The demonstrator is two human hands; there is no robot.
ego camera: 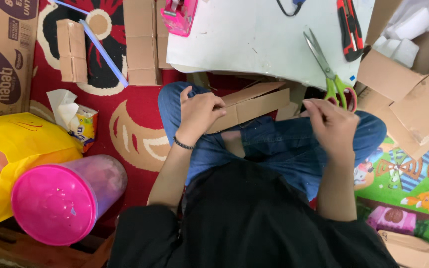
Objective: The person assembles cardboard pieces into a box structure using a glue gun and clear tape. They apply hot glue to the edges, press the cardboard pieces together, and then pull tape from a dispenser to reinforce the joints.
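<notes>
A folded brown cardboard strip (248,105), resting across the denim-clad lap just below the white surface (254,39), is gripped at its near end by the left hand (199,111), while the right hand (331,124), fingers curled empty, is held apart beside the green-handled scissors (331,74).

- Setting: a home floor is serving as a craft area; a person is sitting on a red patterned rug (125,124).
- Evidence: cardboard pieces (142,39), scissors (329,74), a pink tape dispenser (178,15) and a colourful play mat (403,183) are lying around.
</notes>
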